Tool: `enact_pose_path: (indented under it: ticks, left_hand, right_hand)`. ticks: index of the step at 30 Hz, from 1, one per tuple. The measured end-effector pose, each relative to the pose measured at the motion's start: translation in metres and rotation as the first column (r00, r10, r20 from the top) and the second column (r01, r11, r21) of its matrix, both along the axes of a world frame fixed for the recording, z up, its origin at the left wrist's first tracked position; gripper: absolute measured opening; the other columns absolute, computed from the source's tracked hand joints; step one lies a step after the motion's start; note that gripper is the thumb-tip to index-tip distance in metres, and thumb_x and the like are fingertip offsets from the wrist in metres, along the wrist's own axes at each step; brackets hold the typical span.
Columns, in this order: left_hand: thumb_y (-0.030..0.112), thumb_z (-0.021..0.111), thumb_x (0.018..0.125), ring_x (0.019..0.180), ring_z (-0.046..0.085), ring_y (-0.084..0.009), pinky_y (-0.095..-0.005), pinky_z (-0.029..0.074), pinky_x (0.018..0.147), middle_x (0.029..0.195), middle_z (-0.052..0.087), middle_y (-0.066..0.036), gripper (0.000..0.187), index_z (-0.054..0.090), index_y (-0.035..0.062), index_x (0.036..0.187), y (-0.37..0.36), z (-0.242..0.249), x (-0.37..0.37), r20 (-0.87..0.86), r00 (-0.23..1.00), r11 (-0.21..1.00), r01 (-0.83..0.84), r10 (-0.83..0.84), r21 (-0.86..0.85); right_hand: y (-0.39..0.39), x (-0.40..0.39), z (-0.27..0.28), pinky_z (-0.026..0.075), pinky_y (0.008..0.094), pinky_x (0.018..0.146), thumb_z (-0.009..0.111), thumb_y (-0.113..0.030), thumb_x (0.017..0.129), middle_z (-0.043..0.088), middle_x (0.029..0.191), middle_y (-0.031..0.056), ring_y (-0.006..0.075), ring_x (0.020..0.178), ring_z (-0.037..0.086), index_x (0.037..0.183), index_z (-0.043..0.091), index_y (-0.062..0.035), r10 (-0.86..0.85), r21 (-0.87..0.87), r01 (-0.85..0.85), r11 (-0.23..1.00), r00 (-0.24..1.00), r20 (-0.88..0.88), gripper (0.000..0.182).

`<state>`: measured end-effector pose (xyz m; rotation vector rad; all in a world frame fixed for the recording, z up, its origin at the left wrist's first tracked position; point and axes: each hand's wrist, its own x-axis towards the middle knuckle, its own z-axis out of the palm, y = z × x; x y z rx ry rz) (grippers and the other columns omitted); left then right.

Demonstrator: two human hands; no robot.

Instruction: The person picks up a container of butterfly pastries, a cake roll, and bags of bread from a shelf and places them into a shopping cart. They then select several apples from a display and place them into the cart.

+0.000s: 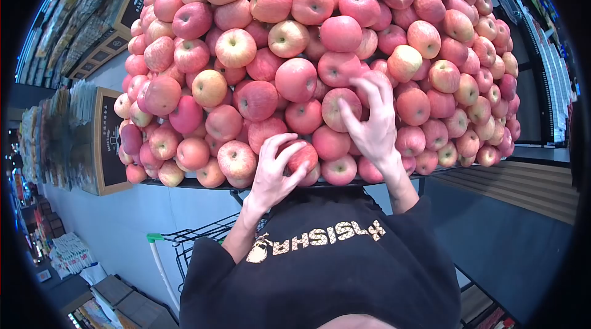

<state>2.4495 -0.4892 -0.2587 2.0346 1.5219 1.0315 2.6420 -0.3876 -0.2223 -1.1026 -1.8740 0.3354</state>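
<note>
My left hand (274, 172) is closed round a red apple (303, 158) at the front edge of the pile, with the thumb and fingers bent over its near side. To the right, my right hand (374, 126) reaches over the pile with its fingers apart and curved. Its thumb lies over a pink-yellow apple (335, 115), and the fingertips are beside that apple's upper right edge. A rounder red apple (296, 80) sits just up and to the left. Below the right hand's apple is another red apple (330, 144).
The big heap of apples (236, 48) fills a display stand with a dark front edge (178, 185). A black wire cart (184, 244) with a green corner stands at my left. Bagged goods (74, 138) sit in a wooden display further left. A shelf (545, 76) runs along the right.
</note>
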Motion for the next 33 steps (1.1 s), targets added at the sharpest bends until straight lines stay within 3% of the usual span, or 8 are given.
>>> enact_pose_path:
  ticks: [4,7,11,12,14,20,23,33]
  left_hand:
    - [0.008,0.068,0.072,0.105,0.048,-0.0294,-0.0402,0.039,0.091,0.111,0.052,-0.011,0.034,0.059,0.0058,0.105,0.034,0.02,0.002,-0.074,0.99,0.976,-0.1,0.116,0.191]
    - [0.01,0.067,0.074,0.106,0.047,-0.029,-0.0411,0.038,0.092,0.112,0.051,-0.01,0.036,0.057,0.0081,0.109,0.067,0.042,0.004,-0.153,0.965,0.951,-0.169,0.214,0.261]
    - [0.015,0.067,0.075,0.11,0.046,-0.0291,-0.0408,0.036,0.096,0.118,0.048,-0.011,0.044,0.054,0.0107,0.116,0.089,0.047,0.004,-0.249,0.942,0.965,-0.177,0.223,0.192]
    - [0.018,0.068,0.074,0.111,0.045,-0.0297,-0.0411,0.036,0.096,0.119,0.047,-0.011,0.049,0.052,0.0114,0.12,0.09,0.045,0.003,-0.298,0.932,0.976,-0.178,0.209,0.126]
    - [0.025,0.071,0.071,0.112,0.045,-0.0315,-0.0431,0.036,0.095,0.123,0.046,-0.012,0.063,0.045,0.0141,0.128,0.093,0.045,0.006,-0.401,0.893,0.978,-0.198,0.206,0.061]
    - [0.018,0.075,0.062,0.103,0.049,-0.0341,-0.0423,0.04,0.089,0.122,0.045,-0.015,0.073,0.043,0.0142,0.128,0.1,0.049,0.014,-0.431,0.893,0.992,-0.12,0.129,0.047]
    - [0.015,0.075,0.059,0.103,0.05,-0.0344,-0.041,0.042,0.087,0.123,0.045,-0.016,0.073,0.045,0.0152,0.126,0.103,0.048,0.013,-0.409,0.905,0.993,-0.111,0.116,0.036]
    - [0.012,0.074,0.059,0.113,0.043,-0.0339,-0.0416,0.042,0.094,0.126,0.043,-0.015,0.071,0.048,0.0175,0.125,0.104,0.054,0.013,-0.338,0.934,0.993,-0.098,0.113,0.063]
  right_hand:
    - [0.045,-0.008,0.018,0.042,0.0443,0.088,0.072,-0.029,0.072,0.044,0.114,0.0214,0.0379,0.105,0.046,0.125,0.04,-0.003,-0.176,0.068,0.173,0.983,0.984,0.032,0.067]
    - [0.071,-0.021,0.021,0.041,0.0453,0.088,0.073,-0.031,0.071,0.044,0.113,0.0217,0.0379,0.102,0.046,0.126,0.038,-0.0012,-0.156,0.082,0.156,0.984,0.988,-0.007,0.072]
    - [0.088,-0.026,0.019,0.043,0.0436,0.081,0.075,-0.035,0.068,0.045,0.105,0.0182,0.034,0.095,0.048,0.119,0.043,-0.001,-0.206,0.087,0.198,0.976,0.973,0.101,0.069]
    - [0.089,-0.025,0.02,0.049,0.0428,0.078,0.073,-0.037,0.071,0.044,0.112,0.017,0.0329,0.104,0.05,0.121,0.044,-0.0037,-0.213,0.031,0.211,0.977,0.962,0.168,0.067]
    - [0.091,-0.024,0.021,0.05,0.0433,0.076,0.073,-0.037,0.07,0.044,0.112,0.0166,0.0324,0.103,0.05,0.12,0.045,-0.0046,-0.211,-0.004,0.216,0.976,0.959,0.19,0.066]
    - [0.091,-0.028,0.017,0.05,0.0456,0.073,0.076,-0.035,0.065,0.042,0.109,0.0165,0.0356,0.097,0.052,0.119,0.047,-0.0058,-0.211,-0.088,0.233,0.968,0.955,0.21,0.068]
    - [0.095,-0.026,0.013,0.05,0.0456,0.073,0.077,-0.033,0.063,0.042,0.109,0.0169,0.0374,0.095,0.053,0.118,0.048,-0.0054,-0.198,-0.043,0.206,0.978,0.969,0.145,0.068]
    - [0.094,-0.011,0.023,0.047,0.0394,0.085,0.079,-0.032,0.063,0.045,0.108,0.0146,0.0308,0.1,0.052,0.11,0.051,-0.0078,-0.174,-0.153,0.158,0.976,0.98,-0.096,0.06]
